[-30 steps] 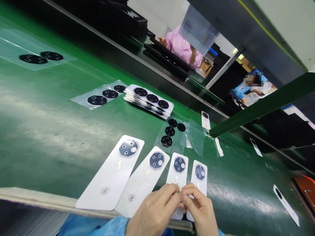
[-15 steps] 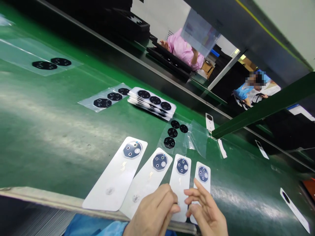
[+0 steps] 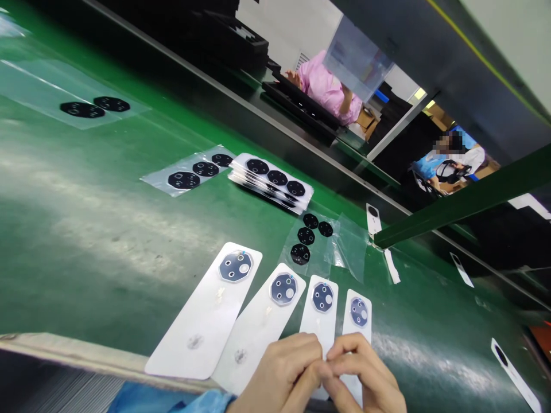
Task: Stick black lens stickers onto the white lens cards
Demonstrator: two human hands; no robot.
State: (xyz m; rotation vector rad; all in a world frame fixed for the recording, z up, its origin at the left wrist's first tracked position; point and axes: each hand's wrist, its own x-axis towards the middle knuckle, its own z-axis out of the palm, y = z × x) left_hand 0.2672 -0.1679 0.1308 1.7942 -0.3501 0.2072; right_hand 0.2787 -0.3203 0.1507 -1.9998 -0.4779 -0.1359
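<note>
My left hand and my right hand meet at the fingertips, both with fingers bent into a pinch. Whatever lies between them is too small or hidden to make out. Beneath them are a white phone back panel and, to its right, another white panel, their lower parts covered by my hands. Two more panels, a larger-looking one and one beside it, lie to the left. Each of these panels bears a dark blue octagonal camera piece with round holes near its top.
Behind the panels lie clear film with black octagonal pieces, a stack of white sheets and another film strip. A green post rises at right. Loose white panels lie beyond it. People sit past the bench.
My right hand has moved left and its spread fingers have closed to meet my left hand's fingertips. The view has shifted slightly; the panels lie as before.
</note>
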